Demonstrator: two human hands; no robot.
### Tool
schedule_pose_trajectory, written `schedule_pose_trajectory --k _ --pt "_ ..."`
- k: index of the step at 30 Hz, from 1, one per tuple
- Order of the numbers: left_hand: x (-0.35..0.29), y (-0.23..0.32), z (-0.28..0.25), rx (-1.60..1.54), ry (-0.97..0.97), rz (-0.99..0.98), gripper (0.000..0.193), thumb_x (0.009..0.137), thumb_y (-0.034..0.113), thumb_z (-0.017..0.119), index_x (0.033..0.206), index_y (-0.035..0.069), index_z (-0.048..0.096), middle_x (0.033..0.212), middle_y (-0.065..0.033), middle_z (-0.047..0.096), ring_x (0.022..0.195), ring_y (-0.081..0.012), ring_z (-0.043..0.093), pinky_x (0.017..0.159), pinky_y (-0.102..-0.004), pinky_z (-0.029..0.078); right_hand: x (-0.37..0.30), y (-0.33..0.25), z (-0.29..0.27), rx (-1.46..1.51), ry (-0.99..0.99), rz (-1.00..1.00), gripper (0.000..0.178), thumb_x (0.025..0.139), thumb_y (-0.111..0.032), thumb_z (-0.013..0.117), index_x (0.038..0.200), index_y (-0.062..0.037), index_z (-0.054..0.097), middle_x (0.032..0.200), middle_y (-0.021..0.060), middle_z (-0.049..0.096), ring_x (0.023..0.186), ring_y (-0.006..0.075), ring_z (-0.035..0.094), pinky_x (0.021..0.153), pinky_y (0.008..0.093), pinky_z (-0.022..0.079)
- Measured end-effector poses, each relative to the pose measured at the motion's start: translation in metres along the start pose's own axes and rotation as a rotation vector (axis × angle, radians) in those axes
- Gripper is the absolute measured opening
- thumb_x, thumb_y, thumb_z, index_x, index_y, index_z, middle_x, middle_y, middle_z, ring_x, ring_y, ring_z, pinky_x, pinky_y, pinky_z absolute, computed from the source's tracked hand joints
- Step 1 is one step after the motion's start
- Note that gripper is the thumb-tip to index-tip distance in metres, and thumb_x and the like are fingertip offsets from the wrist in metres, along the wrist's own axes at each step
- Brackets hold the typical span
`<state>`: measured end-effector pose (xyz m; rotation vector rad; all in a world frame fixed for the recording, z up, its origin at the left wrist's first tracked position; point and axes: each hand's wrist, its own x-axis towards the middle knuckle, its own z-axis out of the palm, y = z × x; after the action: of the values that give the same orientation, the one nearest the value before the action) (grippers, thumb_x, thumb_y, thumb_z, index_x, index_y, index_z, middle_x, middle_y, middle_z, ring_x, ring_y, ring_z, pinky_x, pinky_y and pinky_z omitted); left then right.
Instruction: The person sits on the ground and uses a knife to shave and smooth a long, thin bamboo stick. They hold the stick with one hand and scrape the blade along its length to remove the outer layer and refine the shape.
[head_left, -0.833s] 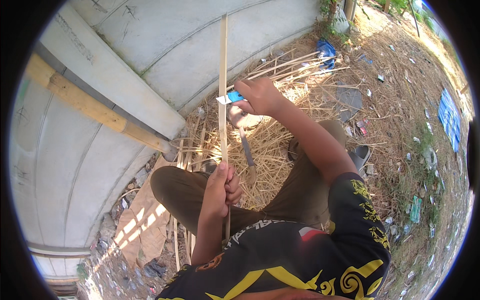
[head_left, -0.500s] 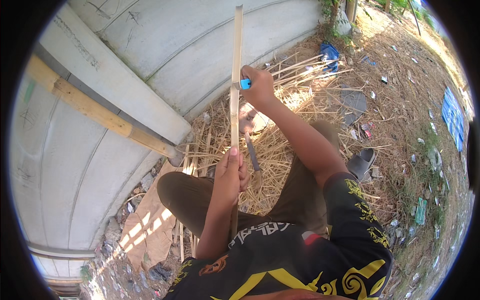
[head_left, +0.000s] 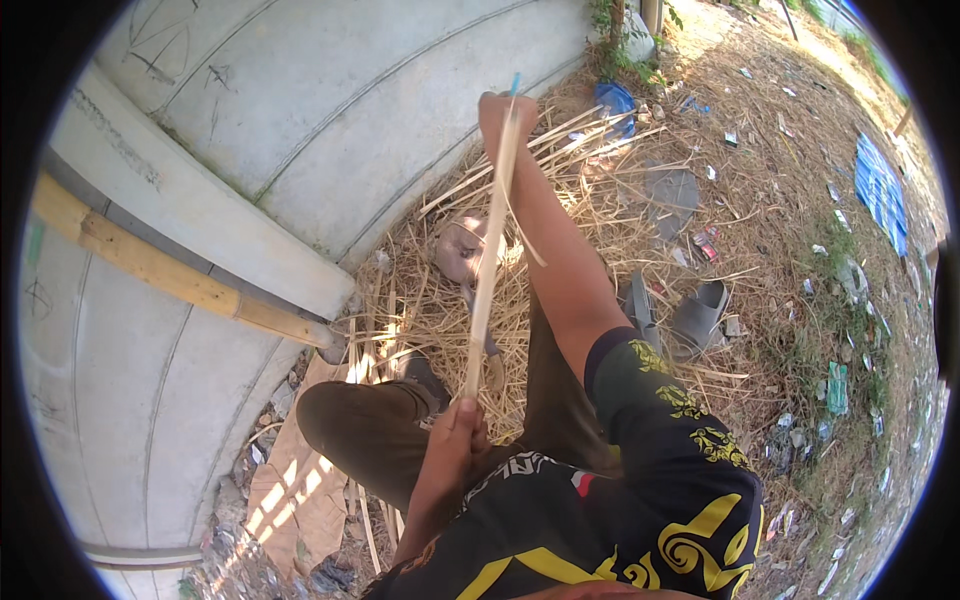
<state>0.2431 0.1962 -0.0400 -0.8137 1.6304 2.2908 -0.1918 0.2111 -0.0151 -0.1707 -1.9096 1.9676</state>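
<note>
My left hand (head_left: 457, 435) is closed round the near end of a long, pale, split bamboo strip (head_left: 487, 270), which points up and away from me. At its far end is my right hand (head_left: 505, 125), fingers wrapped round a small tool with a blue handle (head_left: 516, 84), probably a utility knife. Its blade is hidden. A thin curled shaving (head_left: 530, 240) hangs beside the strip. Behind it, on the ground, lies a bladed knife with a wooden handle (head_left: 494, 373), partly covered by the strip. Close by sits a round, flat-topped block (head_left: 460, 250).
Shavings and strips (head_left: 420, 310) litter the ground between my legs. A concrete panel wall (head_left: 330, 110) and a bamboo pole (head_left: 160, 262) stand to the left. Grey sandals (head_left: 700, 318) lie at right, a blue bag (head_left: 615, 108) farther off, and flattened cardboard (head_left: 295, 490) at lower left.
My right hand has moved away from me along the strip to its far end, with the blue tool. A curled shaving now shows. My left hand has come lower and the view has shifted.
</note>
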Motion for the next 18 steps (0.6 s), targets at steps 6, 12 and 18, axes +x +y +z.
schedule_pose_trajectory --k 6,12,18 --pt "-0.027 -0.045 -0.075 -0.113 0.196 0.152 0.038 0.109 0.043 0.04 0.085 0.013 0.041 0.06 0.0061 0.028 0.045 -0.0044 0.023 0.041 -0.0232 0.02 0.076 0.048 -0.079 -0.321 0.028 0.017 0.028 0.082 -0.025 0.067 0.079 0.0027 0.071 0.075 0.0212 0.07 0.072 0.0382 0.07 0.068 0.045 0.053" --pt "0.012 -0.002 -0.066 -0.069 0.122 0.323 0.037 0.11 0.04 0.037 0.085 0.013 0.041 0.057 0.005 0.027 0.043 -0.0045 0.022 0.038 -0.0228 0.018 -0.051 -0.009 -0.049 -0.313 -0.539 -0.597 0.023 0.081 -0.027 0.068 0.075 -0.0046 0.067 0.06 0.017 0.061 0.058 0.0344 0.064 0.059 0.045 0.05" --pt "0.024 0.01 -0.038 -0.039 0.076 0.389 0.037 0.11 0.039 0.037 0.085 0.012 0.041 0.058 0.0046 0.028 0.043 -0.0047 0.022 0.038 -0.0229 0.017 -0.09 -0.015 -0.045 -0.324 -0.644 -1.044 0.017 0.072 -0.016 0.075 0.089 -0.0122 0.072 0.058 0.0078 0.06 0.054 0.0281 0.063 0.051 0.0402 0.048"
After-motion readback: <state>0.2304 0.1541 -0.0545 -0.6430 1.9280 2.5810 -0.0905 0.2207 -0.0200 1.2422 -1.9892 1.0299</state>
